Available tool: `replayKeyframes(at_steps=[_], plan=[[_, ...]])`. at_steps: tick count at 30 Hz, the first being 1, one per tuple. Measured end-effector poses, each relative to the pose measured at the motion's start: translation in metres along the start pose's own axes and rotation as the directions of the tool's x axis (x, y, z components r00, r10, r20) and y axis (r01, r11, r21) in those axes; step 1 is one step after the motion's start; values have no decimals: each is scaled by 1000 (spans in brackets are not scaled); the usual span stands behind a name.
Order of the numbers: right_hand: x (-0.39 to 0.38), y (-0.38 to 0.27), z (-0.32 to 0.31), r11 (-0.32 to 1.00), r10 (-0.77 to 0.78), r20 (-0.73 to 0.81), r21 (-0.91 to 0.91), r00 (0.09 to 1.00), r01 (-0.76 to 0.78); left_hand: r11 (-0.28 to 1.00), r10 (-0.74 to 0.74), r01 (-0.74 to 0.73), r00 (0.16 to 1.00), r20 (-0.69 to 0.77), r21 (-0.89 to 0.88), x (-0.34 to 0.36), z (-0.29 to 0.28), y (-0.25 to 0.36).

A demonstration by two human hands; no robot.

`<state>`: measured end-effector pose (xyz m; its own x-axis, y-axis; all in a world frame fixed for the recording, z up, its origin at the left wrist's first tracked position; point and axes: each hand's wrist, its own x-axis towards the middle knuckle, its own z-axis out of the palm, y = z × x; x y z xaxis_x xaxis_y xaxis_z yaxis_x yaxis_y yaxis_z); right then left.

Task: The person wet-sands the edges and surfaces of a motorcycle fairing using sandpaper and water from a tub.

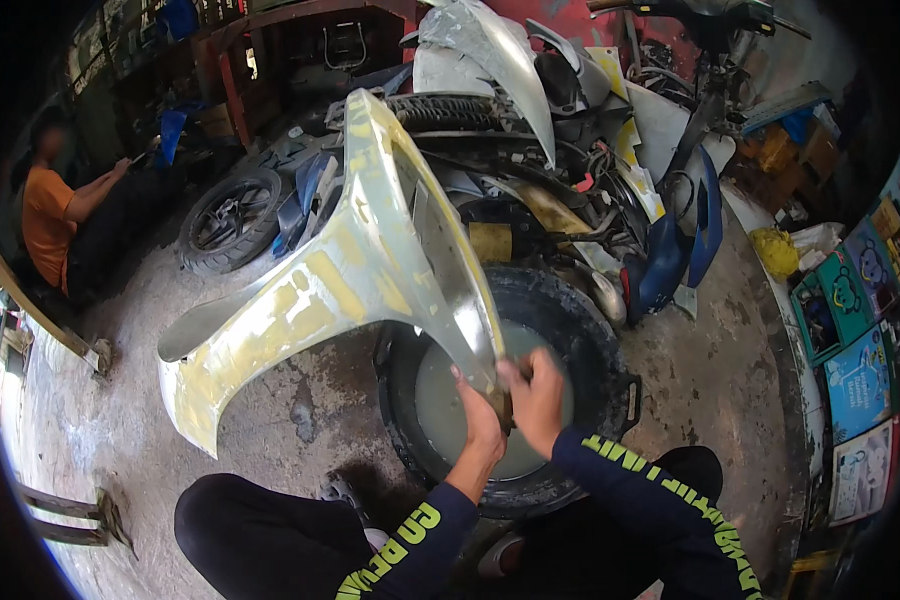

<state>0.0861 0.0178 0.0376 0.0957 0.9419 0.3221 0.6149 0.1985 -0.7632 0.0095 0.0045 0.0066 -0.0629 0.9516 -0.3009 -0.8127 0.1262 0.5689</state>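
Note:
A large motorbike body panel, silver with patchy yellow filler, is tilted above a black tub of cloudy water. My left hand grips the panel's lower, narrow end from the left, thumb up along it. My right hand is closed at the same end's right edge, slightly blurred; I cannot make out whether it holds anything besides that edge, where a dark brownish patch shows between my hands. My legs are bent either side of the tub.
A person in orange sits at left. A loose wheel, piled body panels and blue parts lie beyond the tub. Colourful boards and a yellow bag line the right, wooden pieces the left.

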Motion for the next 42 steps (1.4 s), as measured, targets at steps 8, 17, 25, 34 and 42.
replayKeyframes(at_steps=[8, 17, 25, 34, 42], plan=[[27, -11, -6, 991, -121, -64, 48, 991, 124, 1000, -4, 5, 999, -53, 20, 1, 5, -7], [34, -9, -7, 992, -124, -44, 27, 991, 126, 999, -18, 22, 994, -110, 33, -3, 7, -6], [41, -16, -8, 989, -147, -41, 0, 988, 148, 1000, 16, -14, 994, -105, 14, -1, 9, -10], [29, -10, -4, 989, -145, -51, -12, 988, 145, 999, -40, 41, 994, -102, 8, -5, 12, -6], [31, -10, -3, 995, -99, -17, 23, 995, 100, 995, 80, -75, 994, -77, 68, 0, 5, -8]])
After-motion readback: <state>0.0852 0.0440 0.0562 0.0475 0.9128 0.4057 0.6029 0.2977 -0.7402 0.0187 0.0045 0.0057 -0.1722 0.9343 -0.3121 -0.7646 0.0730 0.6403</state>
